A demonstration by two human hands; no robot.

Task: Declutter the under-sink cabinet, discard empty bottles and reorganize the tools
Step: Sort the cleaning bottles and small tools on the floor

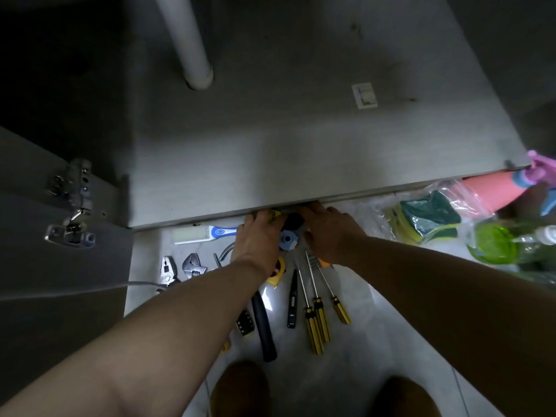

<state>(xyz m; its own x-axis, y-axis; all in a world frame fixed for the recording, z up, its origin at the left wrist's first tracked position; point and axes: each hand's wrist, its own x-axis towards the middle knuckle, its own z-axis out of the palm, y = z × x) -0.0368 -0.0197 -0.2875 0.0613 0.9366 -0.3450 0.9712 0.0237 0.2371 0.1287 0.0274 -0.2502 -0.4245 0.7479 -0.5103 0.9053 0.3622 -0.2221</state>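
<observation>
Both hands meet at the front lip of the cabinet floor [301, 139]. My left hand [258, 239] curls over a yellow and black item [274, 215]. My right hand [328, 233] has finger and thumb around a black round item [293, 221]; its fingertips are hidden under the lip. A blue cylindrical piece [288, 240] sits between the hands. On the tiles below lie three yellow-handled screwdrivers [316, 320], a black tester pen [292, 302], a black-handled tool [264, 326], a yellow tape measure [278, 269], pliers [168, 272] and an adjustable wrench [194, 266].
A white drain pipe [189, 40] drops onto the cabinet floor at back left. The open door with its hinge [75, 200] stands at left. A blue-white brush [207, 233] lies by the lip. At right sit bagged sponges [427, 218], a pink-orange spray bottle [487, 191] and a green bottle [493, 242].
</observation>
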